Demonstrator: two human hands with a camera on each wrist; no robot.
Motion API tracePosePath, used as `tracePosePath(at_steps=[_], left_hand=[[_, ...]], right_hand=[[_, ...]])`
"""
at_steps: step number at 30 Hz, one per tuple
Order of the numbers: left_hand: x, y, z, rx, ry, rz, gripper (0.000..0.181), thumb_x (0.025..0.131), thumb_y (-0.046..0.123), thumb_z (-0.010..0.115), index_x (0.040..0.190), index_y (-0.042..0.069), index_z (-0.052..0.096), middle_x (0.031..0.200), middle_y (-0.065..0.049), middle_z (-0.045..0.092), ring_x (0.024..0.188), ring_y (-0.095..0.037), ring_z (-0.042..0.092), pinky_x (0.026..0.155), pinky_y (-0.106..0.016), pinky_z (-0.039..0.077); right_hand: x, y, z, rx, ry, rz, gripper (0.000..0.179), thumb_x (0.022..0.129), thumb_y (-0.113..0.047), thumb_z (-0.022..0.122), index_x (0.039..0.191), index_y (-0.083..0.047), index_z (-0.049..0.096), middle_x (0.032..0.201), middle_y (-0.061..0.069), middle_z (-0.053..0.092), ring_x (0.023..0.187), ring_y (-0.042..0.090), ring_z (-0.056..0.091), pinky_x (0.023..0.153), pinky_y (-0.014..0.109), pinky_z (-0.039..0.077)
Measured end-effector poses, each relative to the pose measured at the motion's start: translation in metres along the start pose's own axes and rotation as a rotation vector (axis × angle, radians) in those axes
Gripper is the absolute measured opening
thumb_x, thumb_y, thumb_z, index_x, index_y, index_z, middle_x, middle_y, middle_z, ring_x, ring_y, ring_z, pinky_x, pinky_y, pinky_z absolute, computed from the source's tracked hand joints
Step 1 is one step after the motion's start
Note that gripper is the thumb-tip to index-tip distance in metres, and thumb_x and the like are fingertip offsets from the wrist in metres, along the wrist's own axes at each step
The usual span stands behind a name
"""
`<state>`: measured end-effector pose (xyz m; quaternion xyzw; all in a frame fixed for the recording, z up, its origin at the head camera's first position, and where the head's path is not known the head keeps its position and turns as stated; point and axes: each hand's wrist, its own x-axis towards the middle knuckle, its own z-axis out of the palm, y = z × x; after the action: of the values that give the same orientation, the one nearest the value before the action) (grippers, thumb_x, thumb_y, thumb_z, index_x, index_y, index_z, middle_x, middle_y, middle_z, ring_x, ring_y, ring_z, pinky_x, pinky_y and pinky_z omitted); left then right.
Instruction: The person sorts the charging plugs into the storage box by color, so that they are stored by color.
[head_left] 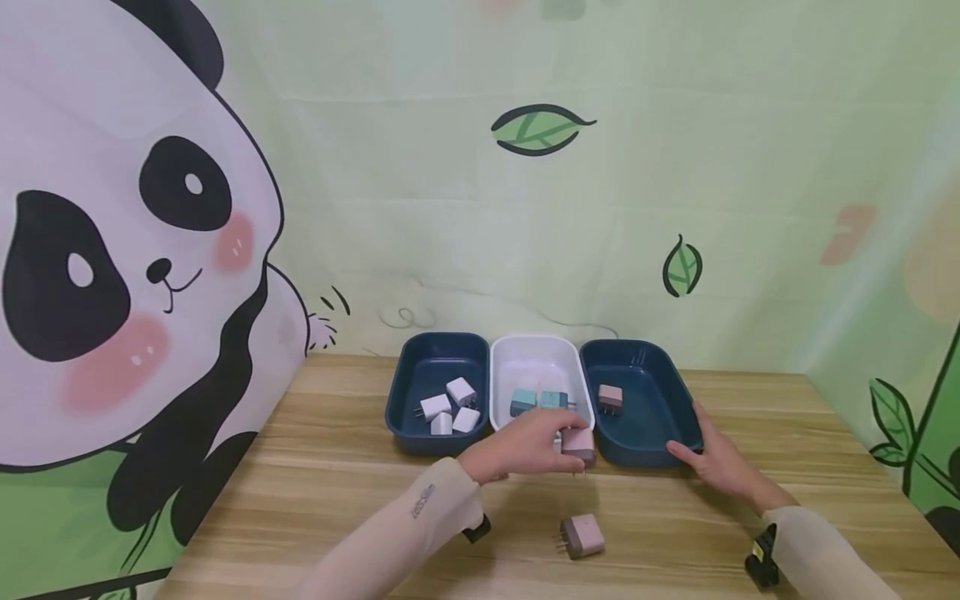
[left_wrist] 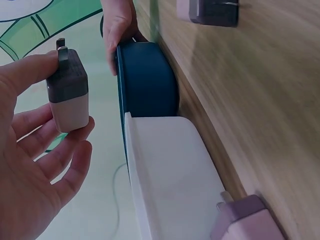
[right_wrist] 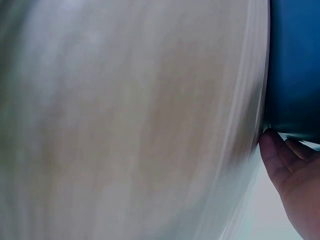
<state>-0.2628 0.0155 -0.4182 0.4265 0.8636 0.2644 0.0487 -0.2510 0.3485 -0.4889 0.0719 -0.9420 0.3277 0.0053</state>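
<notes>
My left hand (head_left: 517, 446) pinches a pink-and-dark-grey charger plug (head_left: 577, 446) between thumb and fingers. It is raised in front of the white tray (head_left: 540, 354), as the left wrist view also shows, with the prongs of the plug (left_wrist: 70, 95) beside the thumb. My right hand (head_left: 716, 458) grips the near right corner of the right-hand blue tray (head_left: 648, 421). In that tray sits one pink charger plug (head_left: 610, 398). Teal charger plugs (head_left: 523, 402) lie in the white tray, partly hidden by my left hand. Another pink charger plug (head_left: 582, 536) lies on the table nearer me.
At the left stands a second blue tray (head_left: 438, 350) with several white charger plugs (head_left: 461, 390). The three trays stand side by side on the wooden table (head_left: 337, 467). Behind them hangs a green panda-print cloth (head_left: 420, 208). Below my left hand, something small is mostly covered.
</notes>
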Motion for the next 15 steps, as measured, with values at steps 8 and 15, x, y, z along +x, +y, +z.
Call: tracePosePath(at_steps=[8,15], left_hand=[[0.020,0.007,0.001,0.000,0.000,-0.051,0.048,0.084,0.037,0.071,0.126,0.017,0.058,0.110,0.008,0.059,0.092,-0.010,0.056,0.075,-0.017,0.045],[0.041,0.005,0.008,0.051,-0.015,-0.051,0.043,0.085,0.039,0.069,0.120,0.017,0.059,0.102,0.008,0.059,0.084,-0.006,0.053,0.069,-0.014,0.043]], right_hand=[[0.002,0.002,-0.001,0.008,-0.002,-0.001,0.097,0.092,-0.041,0.059,0.149,0.001,-0.007,0.149,0.036,0.008,0.131,0.056,0.017,0.100,0.068,0.018],[0.001,0.001,0.000,0.009,-0.002,-0.008,0.097,0.092,-0.039,0.060,0.148,0.002,-0.007,0.148,0.037,0.008,0.130,0.057,0.017,0.100,0.068,0.017]])
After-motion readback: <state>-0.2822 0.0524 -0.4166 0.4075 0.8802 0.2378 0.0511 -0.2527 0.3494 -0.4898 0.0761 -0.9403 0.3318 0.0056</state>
